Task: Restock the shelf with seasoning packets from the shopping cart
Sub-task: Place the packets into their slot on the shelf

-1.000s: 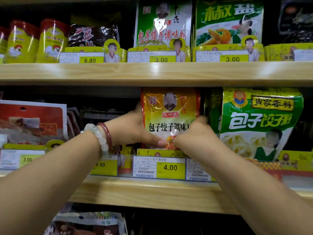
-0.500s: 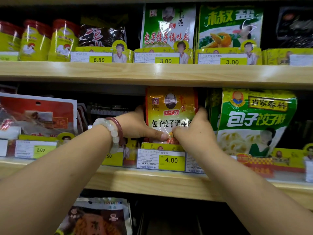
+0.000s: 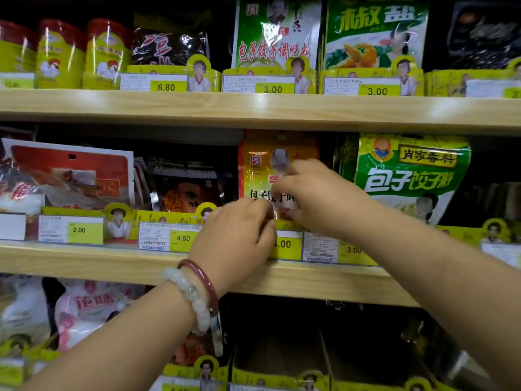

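A yellow-orange seasoning packet (image 3: pixel 258 165) stands upright on the middle wooden shelf (image 3: pixel 84 259), behind a 4.00 price tag (image 3: pixel 284 245). My right hand (image 3: pixel 318 198) covers the packet's middle and right side, fingers curled over its front and thumb near its lower edge. My left hand (image 3: pixel 234 235), with a white bead bracelet and a red bangle on the wrist, is lower, in front of the price tags. Its curled fingers reach the packet's lower left corner. Blur hides whether that hand grips. The shopping cart is out of view.
A green dumpling-seasoning bag (image 3: pixel 408 176) stands right of the packet, a dark packet (image 3: pixel 186 190) and a red-and-white one (image 3: pixel 70 176) to its left. The upper shelf (image 3: pixel 253 108) carries yellow jars (image 3: pixel 107 55) and green packets (image 3: pixel 276 32). More packets lie on the shelf below.
Both hands have left the packet's sides. The left hand dropped down and back in front of the price tags; the right hand slid across the packet's front. The camera has tilted down slightly.
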